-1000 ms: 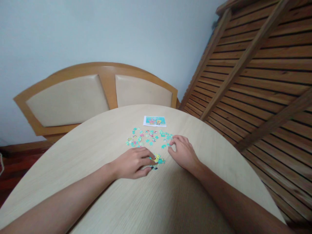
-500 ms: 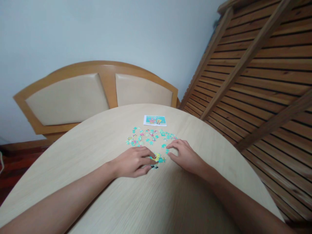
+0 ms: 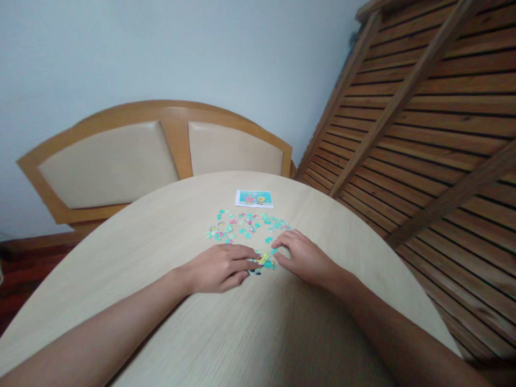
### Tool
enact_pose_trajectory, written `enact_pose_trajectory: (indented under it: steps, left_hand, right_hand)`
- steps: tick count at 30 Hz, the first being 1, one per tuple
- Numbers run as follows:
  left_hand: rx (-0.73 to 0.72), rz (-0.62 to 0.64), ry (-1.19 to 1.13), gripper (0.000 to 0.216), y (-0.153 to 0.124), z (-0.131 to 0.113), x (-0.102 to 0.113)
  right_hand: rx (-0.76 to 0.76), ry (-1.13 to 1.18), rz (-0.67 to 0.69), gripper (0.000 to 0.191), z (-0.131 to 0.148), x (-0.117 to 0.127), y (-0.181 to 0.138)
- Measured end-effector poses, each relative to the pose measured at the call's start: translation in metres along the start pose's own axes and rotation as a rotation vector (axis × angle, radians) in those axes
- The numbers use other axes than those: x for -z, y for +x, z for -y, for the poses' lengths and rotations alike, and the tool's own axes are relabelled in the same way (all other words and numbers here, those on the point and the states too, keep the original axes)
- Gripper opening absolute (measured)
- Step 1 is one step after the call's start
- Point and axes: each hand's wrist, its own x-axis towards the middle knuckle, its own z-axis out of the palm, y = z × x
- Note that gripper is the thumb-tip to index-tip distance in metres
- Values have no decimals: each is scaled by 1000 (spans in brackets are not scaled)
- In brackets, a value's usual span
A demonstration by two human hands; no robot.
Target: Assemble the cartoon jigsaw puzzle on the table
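A partly joined jigsaw puzzle [image 3: 269,264] with a yellow cartoon figure lies near the middle of the table. My left hand [image 3: 221,267] rests flat from its left side, fingers stretched out and fingertips on the joined pieces, covering part of them. From the right, my right hand [image 3: 304,257] curves in with thumb and forefinger apart. A small teal puzzle piece [image 3: 274,251] shows between those two fingertips, by the upper right of the joined part; whether they touch it is hard to see. Another teal piece [image 3: 269,240] lies just beyond.
Several loose puzzle pieces [image 3: 244,233] are scattered beyond my hands. Behind them lies a picture card [image 3: 255,199] with a pink and a yellow figure. The round wooden table [image 3: 173,215] meets a padded headboard [image 3: 108,166] at the back; wooden slats [image 3: 403,156] lean at the right.
The view has shifted slightly. The joined puzzle part has turned or moved a little under my left fingertips, and my right fingertips are closer to it.
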Motion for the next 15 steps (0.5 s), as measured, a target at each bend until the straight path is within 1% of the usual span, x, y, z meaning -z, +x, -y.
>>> enact_pose_trajectory:
  steps: [4,15]
  left_hand:
    - [-2,-10,-1,30,0,0,-1]
    - [12,8,8,32,0,0,-1]
  right_hand:
    - [16,-30,26,17,2,2,2]
    - [26,-12,55,18,8,4,0]
